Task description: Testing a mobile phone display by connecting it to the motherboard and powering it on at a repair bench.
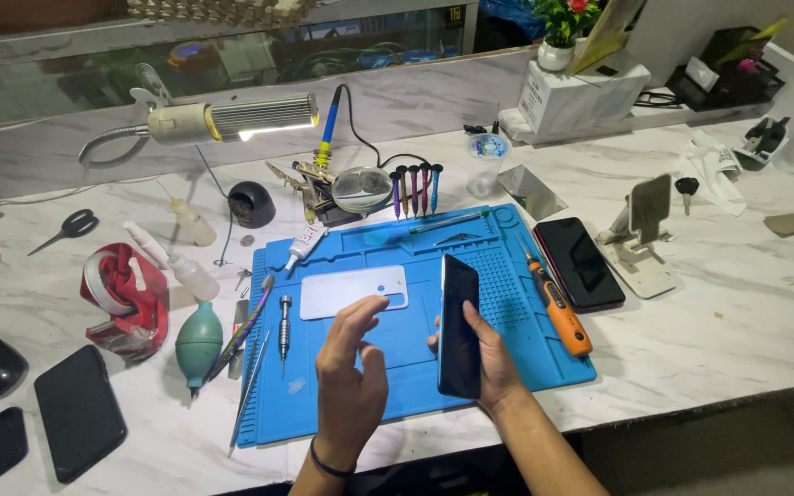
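Right hand (489,354) grips a black glossy slab phone (459,326) by its right edge, held upright at lower centre of frame, long axis running top to bottom, screen side turned toward the left hand. Left hand (349,372) is open, fingers loosely curled, holding nothing, just beside the phone on its left and the nearer one to the white rounded-rectangle back cover (353,291). That cover lies flat on the blue silicone repair mat (544,367), just above the left hand's fingertips, long axis left to right. Counts: one cover, one held phone, one more black phone (581,262) right of the mat, one orange-handled electric screwdriver (555,308), five upright precision screwdrivers (415,188). Marble counter (719,312) carries it all.
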